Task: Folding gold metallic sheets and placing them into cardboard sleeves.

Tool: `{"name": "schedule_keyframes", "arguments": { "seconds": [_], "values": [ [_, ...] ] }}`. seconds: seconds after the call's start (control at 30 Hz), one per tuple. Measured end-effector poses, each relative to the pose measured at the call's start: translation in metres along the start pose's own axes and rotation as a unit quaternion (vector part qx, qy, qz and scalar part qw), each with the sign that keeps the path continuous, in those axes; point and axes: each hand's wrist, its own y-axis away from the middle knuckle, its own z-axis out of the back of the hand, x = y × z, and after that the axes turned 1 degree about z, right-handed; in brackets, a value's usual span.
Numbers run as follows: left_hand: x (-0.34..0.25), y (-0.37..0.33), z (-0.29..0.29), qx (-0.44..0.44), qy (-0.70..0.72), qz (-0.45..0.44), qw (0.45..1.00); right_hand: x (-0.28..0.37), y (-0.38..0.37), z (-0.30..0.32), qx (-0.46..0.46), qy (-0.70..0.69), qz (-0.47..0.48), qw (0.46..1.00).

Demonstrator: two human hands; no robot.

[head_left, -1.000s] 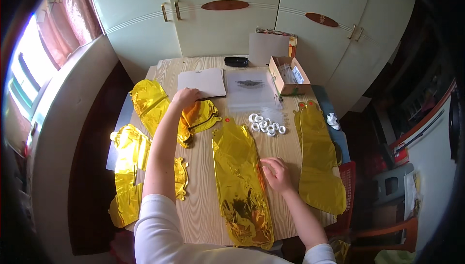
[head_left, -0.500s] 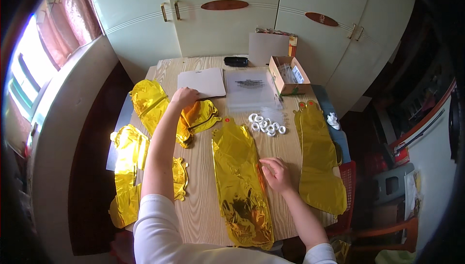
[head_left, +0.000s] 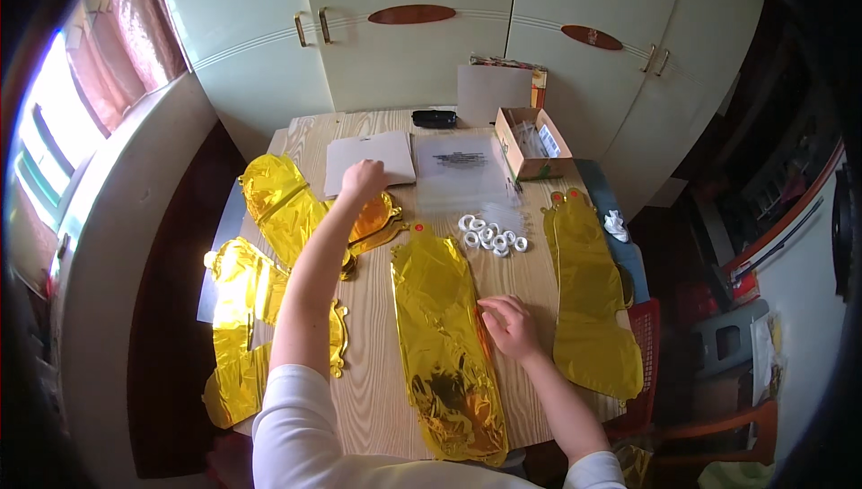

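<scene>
My left hand (head_left: 364, 182) is closed over the front edge of a stack of grey cards (head_left: 368, 152); its fingertips are hidden, so what they hold cannot be made out. Beside the long flat gold foil balloon (head_left: 440, 327) in the middle of the table rests my right hand (head_left: 512, 326), fingers loosely bent and apart, tips near the balloon's right edge. More crumpled gold foil balloons lie under and left of my left arm, one at the far left (head_left: 278, 193) and another nearer (head_left: 238, 309). To the right lies a further flat gold foil balloon (head_left: 588, 300).
Several white rings (head_left: 492, 236) lie beyond the middle balloon, by clear plastic sleeves (head_left: 458, 170). Toward the back stand a cardboard box (head_left: 543, 166) and a black case (head_left: 435, 118). White crumpled tissue (head_left: 616, 225) sits at the right edge of the wooden table (head_left: 373, 408).
My left hand has shifted slightly right and toward the stack's front edge, its fingers now more curled. A card at the stack's left front corner sits a little nearer. My right hand has barely moved.
</scene>
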Motion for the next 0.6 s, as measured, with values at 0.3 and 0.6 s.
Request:
{"name": "schedule_keyframes", "arguments": {
  "seconds": [0.3,0.6],
  "values": [
    [-0.087,-0.024,0.008,0.058,-0.001,0.167,0.984,0.007,0.0,0.003,0.005,-0.039,-0.04,0.998],
    [-0.073,-0.037,-0.002,0.024,0.013,0.176,0.984,0.001,0.0,0.003,0.014,-0.021,-0.012,1.0]
  ]
}}
